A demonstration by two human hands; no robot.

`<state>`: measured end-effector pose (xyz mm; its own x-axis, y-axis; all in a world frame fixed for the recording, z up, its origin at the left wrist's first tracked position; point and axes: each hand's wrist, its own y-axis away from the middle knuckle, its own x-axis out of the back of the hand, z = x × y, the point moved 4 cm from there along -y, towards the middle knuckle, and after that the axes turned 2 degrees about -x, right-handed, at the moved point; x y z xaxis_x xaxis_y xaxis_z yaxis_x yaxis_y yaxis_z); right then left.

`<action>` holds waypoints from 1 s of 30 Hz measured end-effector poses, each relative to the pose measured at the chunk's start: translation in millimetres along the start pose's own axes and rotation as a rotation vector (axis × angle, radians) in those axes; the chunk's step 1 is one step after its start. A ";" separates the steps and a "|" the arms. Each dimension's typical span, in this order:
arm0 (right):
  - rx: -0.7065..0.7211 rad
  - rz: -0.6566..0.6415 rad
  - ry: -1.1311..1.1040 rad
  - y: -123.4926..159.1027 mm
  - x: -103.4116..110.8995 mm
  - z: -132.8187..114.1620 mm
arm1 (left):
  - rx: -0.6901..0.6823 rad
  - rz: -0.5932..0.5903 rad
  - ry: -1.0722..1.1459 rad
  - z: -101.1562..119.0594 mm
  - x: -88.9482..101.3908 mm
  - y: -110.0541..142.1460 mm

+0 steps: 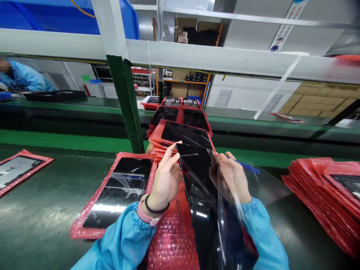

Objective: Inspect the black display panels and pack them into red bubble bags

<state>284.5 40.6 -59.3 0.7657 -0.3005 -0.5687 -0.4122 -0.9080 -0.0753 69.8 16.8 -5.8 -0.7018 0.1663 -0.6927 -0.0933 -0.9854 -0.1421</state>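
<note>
A glossy black screen panel (198, 191) is tilted up in front of me. My left hand (166, 180) grips its left edge near the top corner, fingers closed around the edge. My right hand (234, 174) is closed at the panel's upper right side, holding a clear plastic film (225, 221) that stands partly away from the glass. A thin blue pen-like stick (249, 167) pokes out from the same fingers; its tip is hard to make out. Below the panel lies red bubble wrap (171, 232). To the left, another black screen (119, 191) rests on a red bubble-wrap sleeve.
Red-sleeved screens are stacked straight ahead (187, 135), under a green-and-white post (123, 97). A thick pile of red sleeves (317, 195) stands at right. Another sleeved panel (19, 170) lies far left. A person in a blue sleeve (30, 77) works across the bench.
</note>
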 end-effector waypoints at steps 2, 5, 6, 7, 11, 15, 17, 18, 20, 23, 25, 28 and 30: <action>0.019 -0.006 0.016 5.9 -6.3 -5.9 | -0.011 -0.018 0.008 0.4 -0.1 -0.5; 0.036 -0.021 0.079 15.2 -15.4 -15.7 | -0.029 -0.033 0.014 0.4 -0.3 -0.8; 0.021 -0.026 0.102 17.7 -17.5 -17.4 | -0.027 -0.032 0.012 -0.3 -0.1 -1.0; -0.002 -0.030 0.122 19.7 -18.7 -17.8 | -0.021 -0.029 0.006 -1.3 0.6 -1.2; -0.085 -0.021 0.153 21.3 -13.3 -7.0 | 0.055 -0.014 -0.128 -8.5 12.8 -2.3; -0.113 0.018 0.175 19.2 6.6 18.5 | 0.143 0.022 -0.269 -12.5 53.2 -0.9; -0.109 0.039 0.186 19.4 17.1 32.4 | 0.159 0.072 -0.346 -10.8 83.1 2.7; -0.111 0.045 0.191 19.9 21.1 39.3 | 0.172 0.096 -0.386 -9.9 98.3 5.9; -0.120 0.048 0.199 20.9 25.8 52.3 | 0.217 0.126 -0.455 -9.8 124.5 15.4; -0.127 0.046 0.208 22.2 25.9 67.1 | 0.333 0.129 -0.508 -15.0 146.8 35.2; -0.119 0.035 0.218 24.0 23.0 72.8 | 0.413 0.122 -0.514 -19.3 150.2 47.9; -0.086 -0.015 0.242 30.1 17.5 76.3 | 0.516 0.119 -0.502 -22.1 145.4 60.5; -0.050 -0.050 0.261 35.8 14.9 77.0 | 0.573 0.119 -0.486 -20.3 140.0 64.3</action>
<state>243.1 26.1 -133.5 0.8885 -0.3138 -0.3348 -0.3506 -0.9349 -0.0543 -20.2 -22.6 -126.2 -0.9498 0.1539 -0.2722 -0.2562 -0.8821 0.3952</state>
